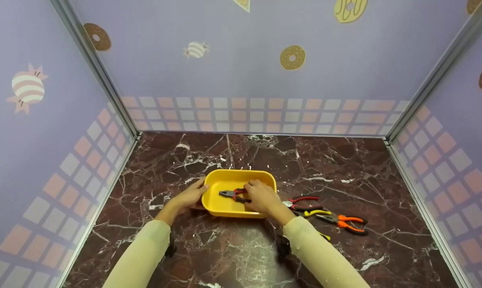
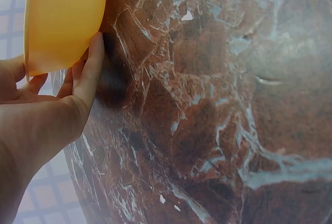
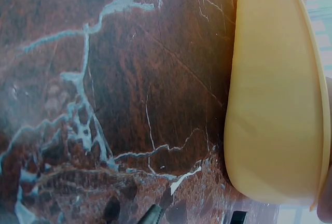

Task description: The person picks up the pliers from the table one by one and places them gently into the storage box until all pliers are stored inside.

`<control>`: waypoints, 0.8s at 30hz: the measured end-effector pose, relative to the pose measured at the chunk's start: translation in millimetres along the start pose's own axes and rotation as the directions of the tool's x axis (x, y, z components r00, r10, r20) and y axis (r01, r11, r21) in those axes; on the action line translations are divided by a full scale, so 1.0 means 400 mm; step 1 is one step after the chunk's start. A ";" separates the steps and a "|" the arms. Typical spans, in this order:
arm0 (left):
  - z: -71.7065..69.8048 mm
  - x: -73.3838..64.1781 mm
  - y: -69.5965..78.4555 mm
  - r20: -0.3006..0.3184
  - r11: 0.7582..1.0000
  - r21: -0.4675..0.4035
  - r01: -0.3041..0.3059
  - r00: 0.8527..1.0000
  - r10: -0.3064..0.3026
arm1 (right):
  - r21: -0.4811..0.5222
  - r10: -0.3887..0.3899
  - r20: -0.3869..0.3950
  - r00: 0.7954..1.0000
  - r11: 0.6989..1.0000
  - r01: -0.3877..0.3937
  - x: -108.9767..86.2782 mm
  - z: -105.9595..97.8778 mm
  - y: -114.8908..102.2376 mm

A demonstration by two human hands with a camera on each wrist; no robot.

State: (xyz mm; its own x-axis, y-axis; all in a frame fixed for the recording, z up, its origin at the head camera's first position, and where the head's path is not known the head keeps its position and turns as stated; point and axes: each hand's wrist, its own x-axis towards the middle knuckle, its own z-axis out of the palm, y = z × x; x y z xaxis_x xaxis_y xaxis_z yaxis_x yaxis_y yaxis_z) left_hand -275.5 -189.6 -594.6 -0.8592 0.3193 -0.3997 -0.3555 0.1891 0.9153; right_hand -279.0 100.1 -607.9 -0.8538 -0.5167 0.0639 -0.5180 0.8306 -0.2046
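Presently, the yellow basin (image 1: 233, 214) stood upright on the dark marbled surface (image 1: 241, 256), near the middle of the scene. The left hand (image 1: 188, 197) held its left end: the thumb lay over the rim and the other fingers pressed against the outer wall, with only the wall's thickness between them. The right hand (image 1: 263, 198) was inside the right part of the basin, fingers bent at the handles of the black-and-red pliers (image 1: 236, 195); it was not possible to tell whether they gripped. These pliers lay on the basin floor, jaws to the left, with the handle ends hidden by the right hand. To the right of the basin lay the red-and-black pliers (image 1: 305, 197), a yellow-handled tool (image 1: 317, 213) partly covered by the right sleeve (image 1: 325, 256), and, farthest right, the orange-handled pliers (image 1: 347, 225), jaws pointing left toward the yellow-handled tool
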 end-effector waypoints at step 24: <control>0.000 0.001 0.002 0.018 1.000 0.001 0.006 1.000 -0.007 | -0.014 -0.035 0.016 0.999 0.999 0.036 0.002 -0.006 0.004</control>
State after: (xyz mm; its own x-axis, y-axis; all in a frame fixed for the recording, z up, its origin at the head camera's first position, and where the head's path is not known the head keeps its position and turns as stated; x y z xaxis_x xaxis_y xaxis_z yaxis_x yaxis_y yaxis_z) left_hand -276.3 -189.3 -594.0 -0.8501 0.3348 -0.4065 -0.3607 0.1921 0.9127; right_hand -280.7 101.7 -605.8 -0.8339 -0.5491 0.0553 -0.5488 0.8145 -0.1883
